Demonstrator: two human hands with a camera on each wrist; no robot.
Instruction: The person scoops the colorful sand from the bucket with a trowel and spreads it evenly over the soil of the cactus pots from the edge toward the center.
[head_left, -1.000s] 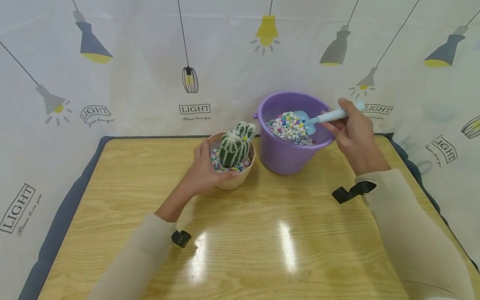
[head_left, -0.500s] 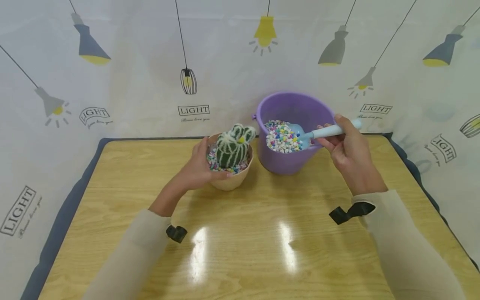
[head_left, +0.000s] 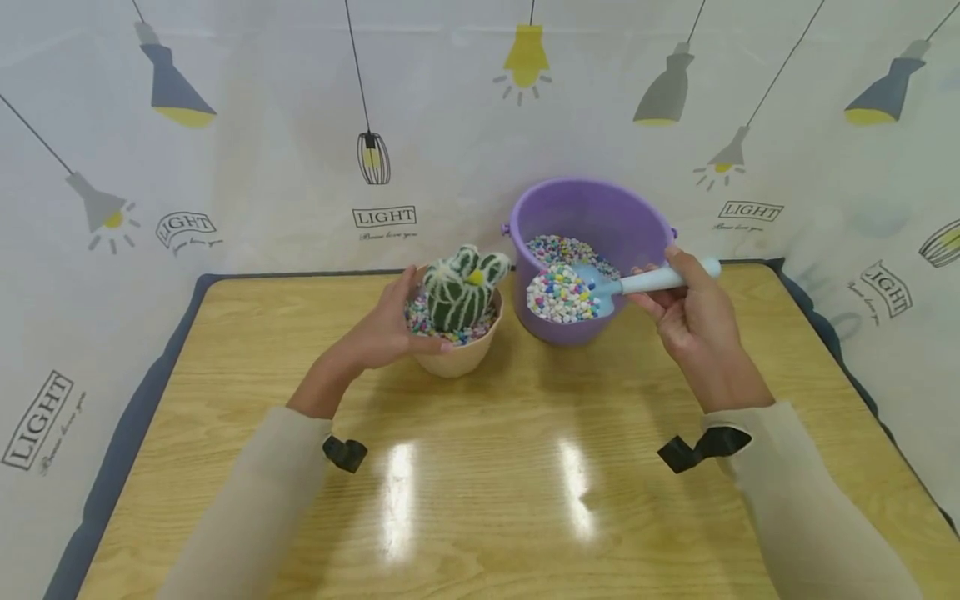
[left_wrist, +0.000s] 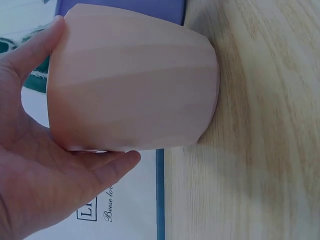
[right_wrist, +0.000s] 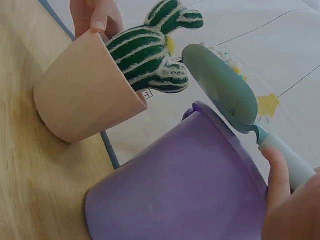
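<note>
Behind everything hangs a pale backdrop [head_left: 262,125] printed with hanging lamps and the word LIGHT, and in front of it sits a glossy wood-grain desk [head_left: 487,483] catching two bright streaks of glare. Up at the far side of the desk, the left hand [head_left: 386,329] wraps around the near side of a peach pot [head_left: 459,357], fingers and thumb curled about its wall; the left wrist view shows the palm cupping it with the pot's base on the wood, while the right wrist view shows the pot tipped over towards the bucket. Standing in that pot is a green cactus [head_left: 461,292] with white ribs and a yellow spot, with coloured pebbles packed around its foot. Just beside it to the right stands a purple bucket [head_left: 592,208], more pebbles [head_left: 566,248] lying in its bottom. Now over to the right hand [head_left: 693,317]: it is clamped on the pale handle of a blue scoop [head_left: 603,287], thumb along the top and fingers curled beneath. The scoop's blade is heaped with white and coloured pebbles [head_left: 561,293] and hangs over the bucket's near rim, on the side facing the pot; from the right wrist view the blade sits near the cactus top but apart from it. Both forearms are in beige sleeves, a black strap showing at each wrist.
</note>
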